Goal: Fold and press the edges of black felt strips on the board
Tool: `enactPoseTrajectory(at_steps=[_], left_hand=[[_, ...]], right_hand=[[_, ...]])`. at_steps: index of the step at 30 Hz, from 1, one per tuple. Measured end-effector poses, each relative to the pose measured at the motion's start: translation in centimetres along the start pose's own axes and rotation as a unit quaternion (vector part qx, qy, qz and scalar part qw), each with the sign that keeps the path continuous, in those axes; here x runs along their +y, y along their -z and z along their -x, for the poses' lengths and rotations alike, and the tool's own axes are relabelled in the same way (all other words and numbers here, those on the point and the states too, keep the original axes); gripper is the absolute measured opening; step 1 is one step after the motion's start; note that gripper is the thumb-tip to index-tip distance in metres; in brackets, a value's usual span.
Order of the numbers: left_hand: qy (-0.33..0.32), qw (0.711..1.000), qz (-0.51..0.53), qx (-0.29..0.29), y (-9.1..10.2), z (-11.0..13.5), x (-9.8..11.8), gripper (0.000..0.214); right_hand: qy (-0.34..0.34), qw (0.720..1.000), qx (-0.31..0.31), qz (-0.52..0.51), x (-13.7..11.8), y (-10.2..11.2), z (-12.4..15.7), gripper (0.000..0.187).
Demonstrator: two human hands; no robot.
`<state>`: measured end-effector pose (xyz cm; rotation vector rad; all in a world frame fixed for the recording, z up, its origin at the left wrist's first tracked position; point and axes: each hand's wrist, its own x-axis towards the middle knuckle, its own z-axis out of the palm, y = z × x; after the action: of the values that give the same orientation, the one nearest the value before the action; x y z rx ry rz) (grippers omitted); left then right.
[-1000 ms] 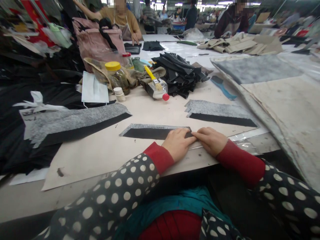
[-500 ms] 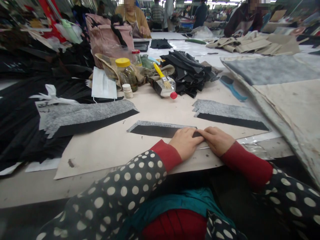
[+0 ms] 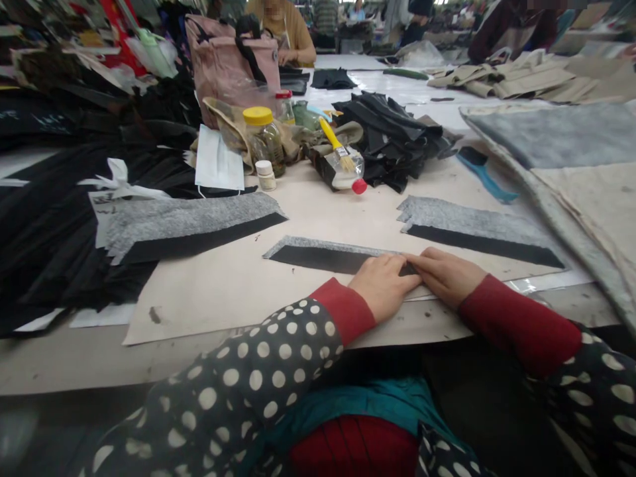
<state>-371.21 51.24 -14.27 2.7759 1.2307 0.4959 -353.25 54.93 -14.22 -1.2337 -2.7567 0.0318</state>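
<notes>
A long strip (image 3: pixel 318 255), black with a grey fuzzy upper edge, lies on the beige work board (image 3: pixel 223 285) in front of me. My left hand (image 3: pixel 385 285) and my right hand (image 3: pixel 450 275) meet at its right end. Their fingertips are pressed together on the strip there, and the very end is hidden under them. A similar strip (image 3: pixel 472 228) lies to the right. A wider grey and black stack (image 3: pixel 189 225) lies to the left.
Behind the board stand a yellow-lidded jar (image 3: pixel 263 139), a small white bottle (image 3: pixel 267 175), a glue bottle with a yellow brush (image 3: pixel 342 165), a face mask (image 3: pixel 218 165) and a pile of black pieces (image 3: pixel 392 136). A blue tool (image 3: pixel 484 175) and large grey sheets (image 3: pixel 571 139) lie right. Other people work across the table.
My head has shifted, so the whole scene has slid to the right in view. Both hands stay pressed on the strip's right end.
</notes>
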Motion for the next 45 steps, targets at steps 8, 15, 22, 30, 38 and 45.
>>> enactPoseTrajectory(at_steps=[8, 15, 22, 30, 38, 45], left_hand=[[-0.011, 1.000, 0.000, 0.003, 0.3, 0.3, 0.1, 0.026], [-0.014, 0.999, 0.027, -0.021, 0.8, 0.2, -1.5, 0.025], [0.089, 0.991, -0.055, -0.086, 3.1, -2.0, -3.9, 0.024], [0.033, 0.996, -0.066, -0.053, 3.5, -0.3, -3.2, 0.038], [0.016, 0.991, -0.030, -0.127, 2.1, 2.9, -2.7, 0.059], [0.108, 0.983, -0.063, -0.138, 4.5, 8.0, -7.2, 0.059]], right_hand=[[0.005, 0.999, 0.004, 0.034, -0.3, -0.2, 0.1, 0.038], [0.003, 0.997, 0.065, 0.047, -0.9, -0.3, 2.2, 0.037], [-0.031, 0.991, 0.129, 0.037, -1.6, -1.1, 3.0, 0.032], [-0.016, 0.990, 0.130, 0.049, -2.2, 1.2, 4.3, 0.037], [0.043, 0.990, 0.131, 0.041, -4.2, -0.6, 2.5, 0.041], [0.036, 0.991, 0.124, 0.044, -4.3, -1.2, 2.7, 0.040]])
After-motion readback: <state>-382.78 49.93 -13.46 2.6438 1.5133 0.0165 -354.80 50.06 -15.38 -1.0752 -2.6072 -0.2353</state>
